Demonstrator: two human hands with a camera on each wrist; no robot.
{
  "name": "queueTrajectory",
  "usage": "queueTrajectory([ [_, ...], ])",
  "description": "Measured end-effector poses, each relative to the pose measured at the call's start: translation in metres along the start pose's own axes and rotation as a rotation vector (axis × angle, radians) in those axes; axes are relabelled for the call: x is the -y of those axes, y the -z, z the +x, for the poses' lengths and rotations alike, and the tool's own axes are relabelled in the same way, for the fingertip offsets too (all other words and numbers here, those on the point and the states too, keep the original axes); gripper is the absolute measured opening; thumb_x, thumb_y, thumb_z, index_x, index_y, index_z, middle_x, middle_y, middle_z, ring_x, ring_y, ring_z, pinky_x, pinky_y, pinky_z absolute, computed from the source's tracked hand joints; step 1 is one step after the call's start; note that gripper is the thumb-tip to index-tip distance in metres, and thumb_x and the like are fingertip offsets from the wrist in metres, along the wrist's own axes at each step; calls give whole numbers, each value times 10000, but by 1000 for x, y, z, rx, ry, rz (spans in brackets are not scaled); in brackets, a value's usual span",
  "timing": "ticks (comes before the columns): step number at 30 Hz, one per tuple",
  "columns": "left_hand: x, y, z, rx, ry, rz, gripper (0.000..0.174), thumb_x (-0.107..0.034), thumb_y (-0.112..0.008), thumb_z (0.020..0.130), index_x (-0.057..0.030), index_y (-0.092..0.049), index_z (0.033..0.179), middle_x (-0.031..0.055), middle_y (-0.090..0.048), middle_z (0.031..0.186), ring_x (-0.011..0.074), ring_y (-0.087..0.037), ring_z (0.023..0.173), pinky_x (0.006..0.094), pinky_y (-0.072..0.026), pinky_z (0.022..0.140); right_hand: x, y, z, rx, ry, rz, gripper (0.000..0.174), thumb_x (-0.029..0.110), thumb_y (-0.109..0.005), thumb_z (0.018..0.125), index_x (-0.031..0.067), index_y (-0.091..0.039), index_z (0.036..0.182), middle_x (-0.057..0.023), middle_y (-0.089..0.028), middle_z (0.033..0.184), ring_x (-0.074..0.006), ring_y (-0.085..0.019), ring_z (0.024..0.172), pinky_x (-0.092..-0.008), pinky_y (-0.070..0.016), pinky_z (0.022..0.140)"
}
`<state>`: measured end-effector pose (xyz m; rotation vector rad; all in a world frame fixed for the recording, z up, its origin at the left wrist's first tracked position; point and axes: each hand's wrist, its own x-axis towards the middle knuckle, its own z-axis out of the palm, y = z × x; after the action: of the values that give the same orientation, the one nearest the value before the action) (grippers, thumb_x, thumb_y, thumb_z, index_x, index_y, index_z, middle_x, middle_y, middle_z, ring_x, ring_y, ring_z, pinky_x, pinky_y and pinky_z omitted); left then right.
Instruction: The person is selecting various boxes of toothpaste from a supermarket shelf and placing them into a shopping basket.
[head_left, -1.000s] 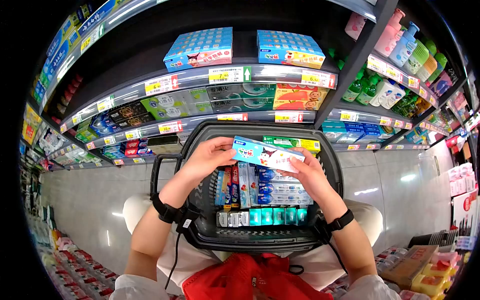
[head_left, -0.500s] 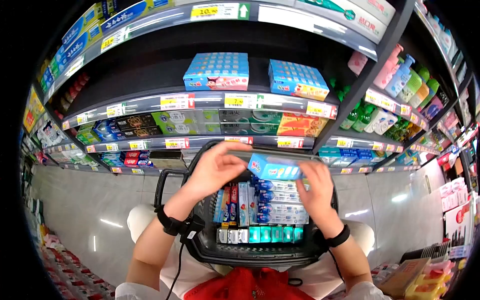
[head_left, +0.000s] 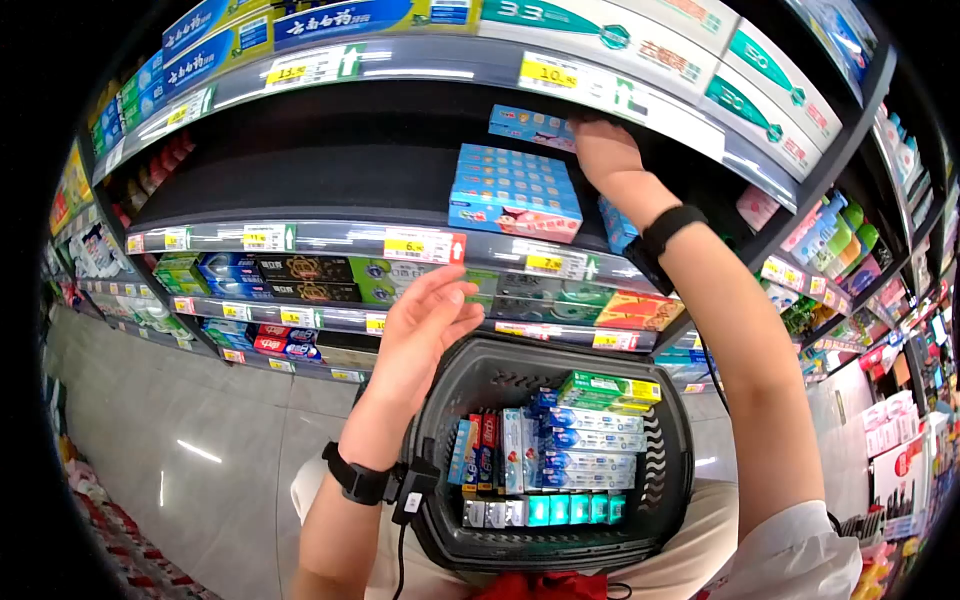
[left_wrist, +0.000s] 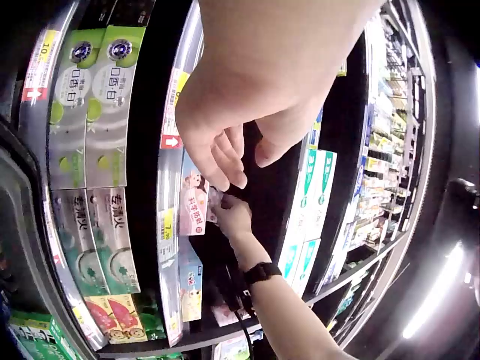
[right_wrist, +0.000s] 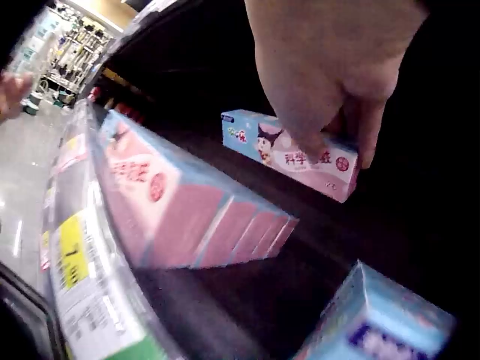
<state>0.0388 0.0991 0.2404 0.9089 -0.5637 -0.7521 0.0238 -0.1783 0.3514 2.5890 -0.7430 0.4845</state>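
Observation:
At the back of the middle shelf my right hand [head_left: 605, 148] pinches one end of a blue and pink toothpaste box [head_left: 532, 127]. The right wrist view shows the thumb and fingers over that box's [right_wrist: 259, 142] end, close over the dark shelf board. In front of it stands a row of matching toothpaste boxes [head_left: 515, 190], packed side by side. My left hand [head_left: 422, 325] hovers before the shelf edge above the basket, holding nothing, fingers loosely bent. Another group of blue boxes [right_wrist: 382, 322] is partly hidden by my right forearm in the head view.
A dark basket [head_left: 500, 375] between my knees holds several toothpaste boxes, with a green and yellow box [head_left: 610, 390] at its far right. Price-tagged shelf edges [head_left: 415, 245] run above and below. Large white and green boxes [head_left: 600, 45] fill the shelf above.
The toothpaste box was in both hands over the basket; my right hand has carried it forward to the back of the shelf. My left hand has let go. The head view has shifted.

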Motion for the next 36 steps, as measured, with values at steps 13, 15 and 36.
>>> queueTrajectory([
  [13,-10,18,12,-5,70,-42,304,-139,-534,860,-13,-477,1130,65,-531,975,159,-552,876,309,-464,814,16,-6,52,254,139,-153,379,310,-584,798,196,-539,1157,-51,-451,1266,-250,-397,1191,-409,-323,985],
  [15,-11,17,10,19,88,-38,310,-141,-537,859,-13,-476,1134,68,-533,974,164,-553,877,309,-465,811,16,-4,51,288,140,-147,389,316,-581,800,195,-530,1166,-51,-448,1269,-251,-398,1189,-409,-321,986],
  [36,-10,13,8,54,123,-38,331,-140,-548,854,-11,-473,1149,86,-530,978,184,-550,881,309,-463,813,19,-26,53,518,159,-35,438,93,-454,755,156,-476,1187,-71,-463,1249,-254,-440,1147,-362,-375,931],
])
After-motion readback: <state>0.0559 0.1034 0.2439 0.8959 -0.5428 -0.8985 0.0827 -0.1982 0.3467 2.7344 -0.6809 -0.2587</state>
